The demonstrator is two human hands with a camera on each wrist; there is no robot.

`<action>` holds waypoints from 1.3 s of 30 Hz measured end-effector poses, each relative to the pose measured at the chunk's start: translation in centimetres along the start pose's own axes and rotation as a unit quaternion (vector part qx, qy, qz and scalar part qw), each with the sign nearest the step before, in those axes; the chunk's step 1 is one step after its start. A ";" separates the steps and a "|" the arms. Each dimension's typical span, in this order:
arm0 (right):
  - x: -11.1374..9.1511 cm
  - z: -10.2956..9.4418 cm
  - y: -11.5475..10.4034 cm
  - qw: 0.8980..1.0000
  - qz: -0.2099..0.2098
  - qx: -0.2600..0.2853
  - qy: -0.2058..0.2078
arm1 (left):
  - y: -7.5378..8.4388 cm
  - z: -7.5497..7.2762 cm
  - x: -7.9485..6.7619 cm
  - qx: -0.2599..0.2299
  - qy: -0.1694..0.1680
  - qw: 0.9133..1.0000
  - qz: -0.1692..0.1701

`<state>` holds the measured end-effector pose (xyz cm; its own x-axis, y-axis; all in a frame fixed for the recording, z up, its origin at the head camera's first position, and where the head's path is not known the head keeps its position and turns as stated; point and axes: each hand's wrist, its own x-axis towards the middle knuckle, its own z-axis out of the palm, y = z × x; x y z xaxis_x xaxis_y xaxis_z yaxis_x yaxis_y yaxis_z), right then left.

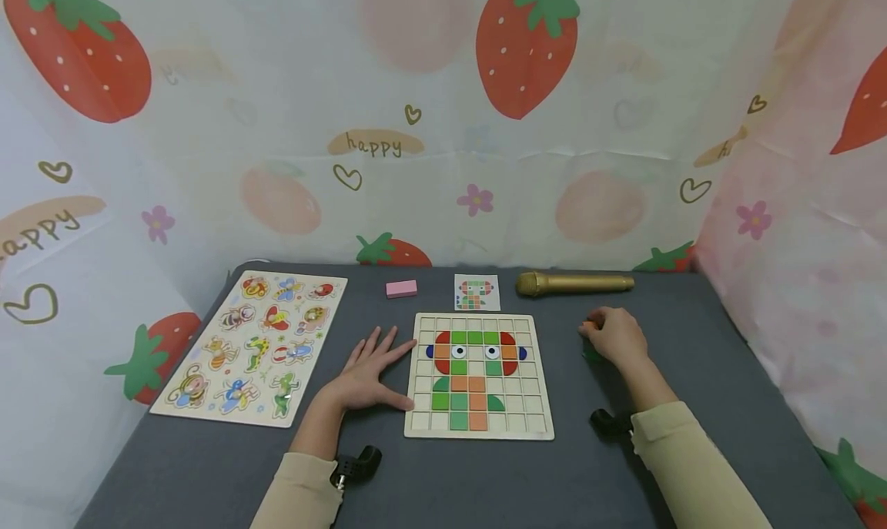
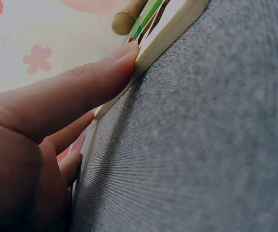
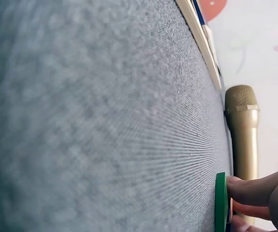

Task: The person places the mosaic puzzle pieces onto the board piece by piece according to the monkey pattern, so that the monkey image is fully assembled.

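Note:
My left hand lies spread on the table, its thumb and index finger touching the left edge of a wooden grid board. Red, green, orange and blue tiles form a figure with two eyes on that board. To the board's right, my right hand pinches a small orange tile, mostly hidden by the fingers. A dark green piece lies on the cloth just below and in front of these fingertips.
Behind the board are a small pattern card, a pink block and a gold microphone. A puzzle board with insect pictures fills the table's left side. Printed curtains stand behind the table and at both sides.

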<state>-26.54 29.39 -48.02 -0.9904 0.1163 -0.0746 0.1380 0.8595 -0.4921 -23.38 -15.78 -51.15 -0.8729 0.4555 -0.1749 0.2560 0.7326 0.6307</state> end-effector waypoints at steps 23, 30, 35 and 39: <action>-2.6 -0.9 -4.1 0.993 -0.087 0.085 -0.002 | -0.1 -0.2 0.0 0.001 -0.008 1.000 -0.006; -4.7 -0.9 -7.2 0.988 -0.102 0.111 -0.037 | -0.1 -0.2 0.1 -0.001 -0.010 1.000 -0.004; -6.0 0.2 -9.2 0.979 -0.119 0.146 -0.075 | -0.2 -0.1 0.2 -0.003 -0.008 1.000 -0.005; -6.9 1.6 -10.6 0.973 -0.129 0.166 -0.099 | -0.1 -0.2 0.1 -0.002 -0.008 1.000 -0.007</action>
<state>-21.12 18.71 -43.67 -0.9762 -0.2084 -0.0597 -0.0886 0.6349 -0.7675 -23.53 -15.90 -51.10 -0.8699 0.4530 -0.1951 0.2425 0.7373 0.6306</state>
